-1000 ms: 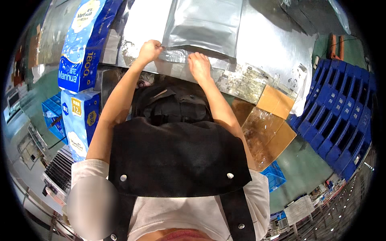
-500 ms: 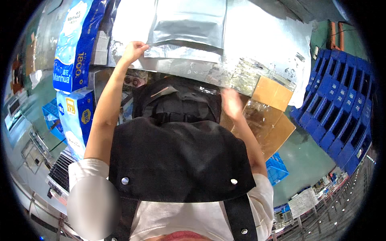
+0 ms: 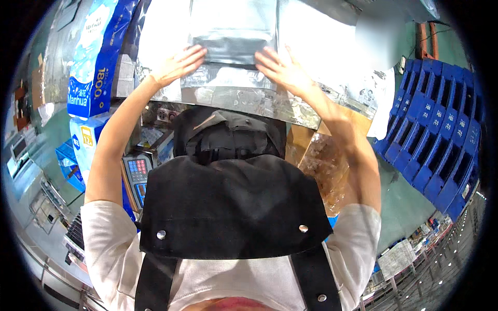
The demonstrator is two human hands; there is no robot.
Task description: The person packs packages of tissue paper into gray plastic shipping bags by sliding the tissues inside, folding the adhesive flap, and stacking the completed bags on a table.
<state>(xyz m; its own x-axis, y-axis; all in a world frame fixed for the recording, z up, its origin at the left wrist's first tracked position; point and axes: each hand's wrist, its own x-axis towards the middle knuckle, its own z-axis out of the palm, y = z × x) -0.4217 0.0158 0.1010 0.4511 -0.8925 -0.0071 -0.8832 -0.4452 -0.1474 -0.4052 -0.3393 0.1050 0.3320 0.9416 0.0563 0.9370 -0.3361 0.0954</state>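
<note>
A flat silver bag (image 3: pixel 234 46) lies on the white-covered worktable (image 3: pixel 324 44) in front of me. A shiny, clear-looking strip (image 3: pixel 228 78) runs along its near end. My left hand (image 3: pixel 179 65) rests at the bag's left edge, fingers stretched and close together, holding nothing. On the other side, my right hand (image 3: pixel 282 70) has its fingers spread, with the tips at the bag's right edge. Both palms face down, and the right fingers are slightly blurred.
Blue-and-white packs, one pack (image 3: pixel 98 57) above another (image 3: pixel 83 132), stand at the left. A keypad device (image 3: pixel 138 170) sits below the table edge. At the right are an open cardboard box (image 3: pixel 298 142) with clear plastic and stacked blue plastic pallets (image 3: pixel 436 119).
My right hand has risen from beside the cardboard box onto the bag's right edge. The left hand has let go of the near left corner and now lies flat. The bag has shifted slightly left.
</note>
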